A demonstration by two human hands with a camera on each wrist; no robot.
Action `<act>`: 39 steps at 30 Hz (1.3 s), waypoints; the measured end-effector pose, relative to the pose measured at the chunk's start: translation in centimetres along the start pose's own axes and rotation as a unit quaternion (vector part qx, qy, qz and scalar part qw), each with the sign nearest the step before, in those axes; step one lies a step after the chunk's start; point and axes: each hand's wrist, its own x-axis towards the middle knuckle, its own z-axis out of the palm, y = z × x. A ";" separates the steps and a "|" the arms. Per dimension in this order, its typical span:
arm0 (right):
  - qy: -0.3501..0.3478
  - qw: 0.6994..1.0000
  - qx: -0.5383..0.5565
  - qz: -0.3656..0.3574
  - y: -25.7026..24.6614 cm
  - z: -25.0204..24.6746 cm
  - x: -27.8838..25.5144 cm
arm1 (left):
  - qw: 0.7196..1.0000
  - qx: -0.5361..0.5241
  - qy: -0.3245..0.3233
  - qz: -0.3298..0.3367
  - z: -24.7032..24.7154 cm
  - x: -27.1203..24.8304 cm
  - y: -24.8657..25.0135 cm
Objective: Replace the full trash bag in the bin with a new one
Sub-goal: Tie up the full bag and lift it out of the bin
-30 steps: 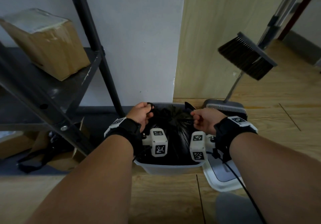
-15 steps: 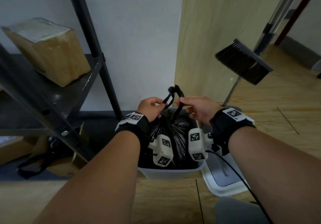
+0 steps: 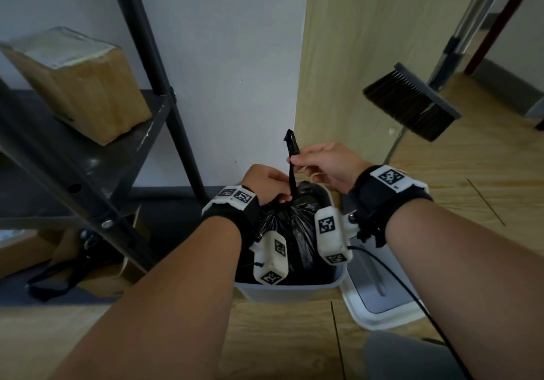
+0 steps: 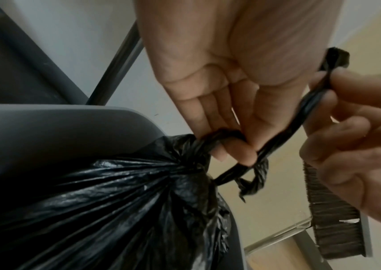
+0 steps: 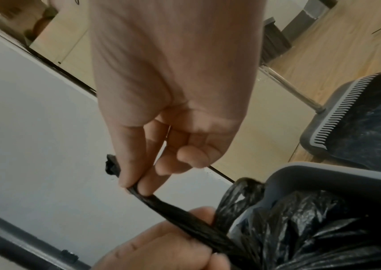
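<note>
Fingers (image 5: 136,175) of right hand (image 3: 329,163): thumb and forefinger pinch drawstring (image 3: 292,170), drawn taut upward (wrist raised). Left hand (image 3: 265,185): fingers curled round the gathered neck of black trash bag (image 3: 294,232), seated in grey bin (image 3: 288,291) on floor.

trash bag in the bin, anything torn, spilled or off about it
Nothing stands out. The black trash bag sits gathered shut inside the grey bin, with no tear or spill in view. The left hand grips its neck while the right hand pinches one tie strip upward.
</note>
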 end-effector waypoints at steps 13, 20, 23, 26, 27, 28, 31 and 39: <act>-0.070 0.996 0.005 0.054 1.6 0.8 -0.3 | 1.000 0.011 -0.018 -0.003 -0.2 0.3 -0.8; -0.129 0.988 -0.059 0.068 2.3 1.5 -0.4 | 1.000 -0.004 -0.018 0.022 -1.1 -0.3 -0.9; -0.138 0.984 -0.092 0.060 2.4 1.8 -0.4 | 0.999 0.008 -0.014 0.028 -1.1 -0.5 -0.8; -0.077 0.988 -0.131 0.032 3.0 1.8 0.0 | 0.999 -0.039 -0.010 0.009 -1.0 -0.4 -1.1; -0.058 0.988 -0.140 0.019 3.2 1.7 0.0 | 0.998 -0.055 -0.010 0.001 -1.0 -0.4 -1.1; -0.043 0.990 -0.137 0.011 3.2 1.6 0.0 | 0.998 -0.067 -0.008 -0.006 -0.9 -0.4 -1.0; -0.023 0.991 -0.129 0.007 3.3 1.3 0.1 | 0.995 -0.102 0.001 -0.019 -0.9 -0.5 -0.9; -0.021 0.974 -0.226 0.027 3.6 1.9 0.6 | 0.995 -0.094 -0.002 -0.036 -0.7 -0.6 -0.9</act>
